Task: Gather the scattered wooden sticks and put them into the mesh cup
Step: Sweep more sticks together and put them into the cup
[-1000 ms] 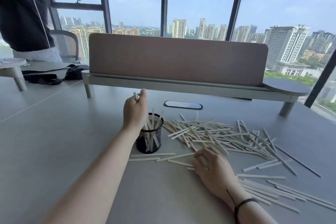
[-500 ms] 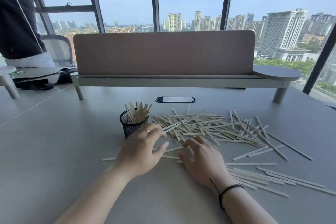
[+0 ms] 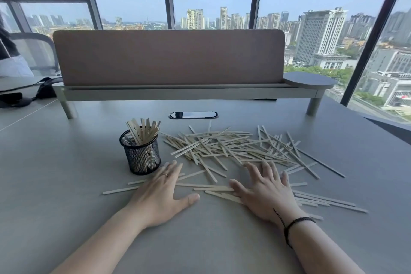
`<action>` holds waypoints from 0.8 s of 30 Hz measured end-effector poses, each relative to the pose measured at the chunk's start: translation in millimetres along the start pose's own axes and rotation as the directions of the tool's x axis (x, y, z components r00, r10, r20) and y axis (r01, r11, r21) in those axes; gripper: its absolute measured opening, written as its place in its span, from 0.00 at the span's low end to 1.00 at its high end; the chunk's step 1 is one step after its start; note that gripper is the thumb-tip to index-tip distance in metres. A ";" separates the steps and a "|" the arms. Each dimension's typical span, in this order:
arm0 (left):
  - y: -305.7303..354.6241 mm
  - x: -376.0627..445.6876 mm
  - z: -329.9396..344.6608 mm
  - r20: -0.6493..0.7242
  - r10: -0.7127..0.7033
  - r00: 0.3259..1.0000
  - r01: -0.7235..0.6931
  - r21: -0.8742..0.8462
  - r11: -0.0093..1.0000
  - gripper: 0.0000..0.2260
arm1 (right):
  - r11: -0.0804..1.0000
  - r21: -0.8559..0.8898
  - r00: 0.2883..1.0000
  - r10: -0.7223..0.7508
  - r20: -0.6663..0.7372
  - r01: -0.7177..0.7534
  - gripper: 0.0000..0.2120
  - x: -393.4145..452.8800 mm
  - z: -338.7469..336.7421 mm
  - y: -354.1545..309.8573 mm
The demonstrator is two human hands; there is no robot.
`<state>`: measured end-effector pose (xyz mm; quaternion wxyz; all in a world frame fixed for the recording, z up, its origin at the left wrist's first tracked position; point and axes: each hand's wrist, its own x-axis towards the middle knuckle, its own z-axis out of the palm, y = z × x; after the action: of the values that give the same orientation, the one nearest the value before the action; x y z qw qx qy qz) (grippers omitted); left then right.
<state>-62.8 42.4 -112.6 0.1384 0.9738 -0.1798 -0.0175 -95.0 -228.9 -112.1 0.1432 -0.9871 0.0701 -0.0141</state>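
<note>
A black mesh cup (image 3: 141, 155) stands upright on the grey table, holding several pale wooden sticks (image 3: 143, 128) that fan out above its rim. To its right a wide heap of scattered sticks (image 3: 231, 147) covers the table, with more loose ones near the front. My left hand (image 3: 163, 191) lies flat, fingers spread, on a few sticks just in front of the cup. My right hand (image 3: 265, 189) rests flat with fingers apart on the near edge of the heap. Neither hand grips anything.
A raised shelf with a brown divider panel (image 3: 169, 58) runs across the back of the table. A dark oval cable slot (image 3: 193, 115) sits behind the heap. A black bag (image 3: 44, 90) and a person's sleeve (image 3: 11, 64) are at far left.
My left hand has come down from above the cup, without the sticks it held, and now lies flat in front of it. My right hand has opened out flat and shifted right.
</note>
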 end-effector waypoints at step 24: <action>18.2 -8.3 5.0 -0.025 0.005 1.000 -0.004 0.036 0.999 0.48 | 0.970 0.127 0.977 0.211 -0.037 -0.205 0.38 5.7 -5.0 17.2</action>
<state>-77.3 27.7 -112.5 0.1232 0.9758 -0.1806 -0.0015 -92.0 -247.5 -112.2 0.2026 -0.9629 0.1760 -0.0280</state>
